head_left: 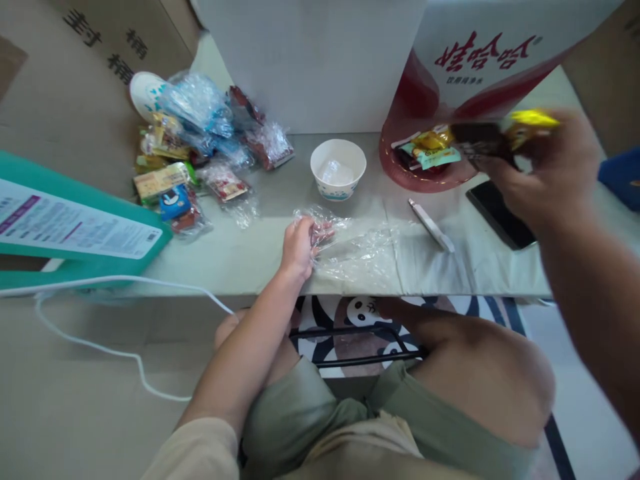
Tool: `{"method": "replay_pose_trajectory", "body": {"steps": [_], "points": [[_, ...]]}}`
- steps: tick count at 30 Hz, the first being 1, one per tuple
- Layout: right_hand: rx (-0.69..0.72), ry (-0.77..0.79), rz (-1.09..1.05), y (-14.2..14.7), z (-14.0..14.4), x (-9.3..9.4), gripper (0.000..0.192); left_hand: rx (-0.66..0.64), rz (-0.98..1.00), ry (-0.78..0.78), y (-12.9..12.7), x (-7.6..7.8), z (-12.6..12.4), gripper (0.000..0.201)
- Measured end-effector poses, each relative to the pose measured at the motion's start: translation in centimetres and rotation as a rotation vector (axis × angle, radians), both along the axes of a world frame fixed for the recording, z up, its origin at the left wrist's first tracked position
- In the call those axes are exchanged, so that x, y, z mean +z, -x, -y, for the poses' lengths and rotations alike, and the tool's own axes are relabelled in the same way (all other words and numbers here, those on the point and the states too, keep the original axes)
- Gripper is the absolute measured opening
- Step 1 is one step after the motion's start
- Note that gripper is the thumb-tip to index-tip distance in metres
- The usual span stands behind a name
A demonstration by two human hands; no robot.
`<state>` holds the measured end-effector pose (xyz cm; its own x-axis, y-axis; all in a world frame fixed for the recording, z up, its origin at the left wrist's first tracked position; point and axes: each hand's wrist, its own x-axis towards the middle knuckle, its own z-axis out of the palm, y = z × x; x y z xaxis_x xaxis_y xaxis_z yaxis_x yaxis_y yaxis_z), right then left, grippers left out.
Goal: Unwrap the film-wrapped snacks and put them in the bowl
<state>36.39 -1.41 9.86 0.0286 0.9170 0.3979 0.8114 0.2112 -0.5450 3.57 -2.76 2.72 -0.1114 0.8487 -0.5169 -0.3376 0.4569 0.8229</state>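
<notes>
My left hand (299, 247) is closed on the edge of a crumpled clear plastic bag (363, 257), which spreads rightward over the tabletop. My right hand (557, 177), blurred by motion, grips a dark brown snack packet (483, 140) and a yellow one (533, 120) at the right side. It hovers over the edge of a pink translucent plate (400, 177). Some snack packets (434, 150) in yellow and mint green lie on that plate. Just beyond the bag stands a white paper bowl (334, 192) with clear plastic inside it.
Wrapped snacks (165, 180) and blue plastic packs (197, 103) are heaped at the left. A slim white pen-like object (431, 225) and a black phone (500, 215) lie at the right. Cartons (320, 60) stand behind; a green-and-white container (90, 220) and a white cable (170, 285) sit left.
</notes>
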Motion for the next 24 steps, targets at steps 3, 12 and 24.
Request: {"method": "replay_pose_trajectory", "body": {"steps": [3,12,24], "points": [[0.092,0.128,0.276,-1.8,-4.5,1.8,0.041,-0.019,0.007,0.004,0.0,0.0,0.0,0.016],[0.265,0.029,0.203,3.1,2.5,-0.5,0.030,-0.022,0.038,0.004,0.7,-0.2,-0.3,0.015],[0.752,0.140,0.071,10.1,9.2,-8.0,0.011,0.100,-0.213,-0.274,4.3,-1.8,-2.4,0.028]]}}
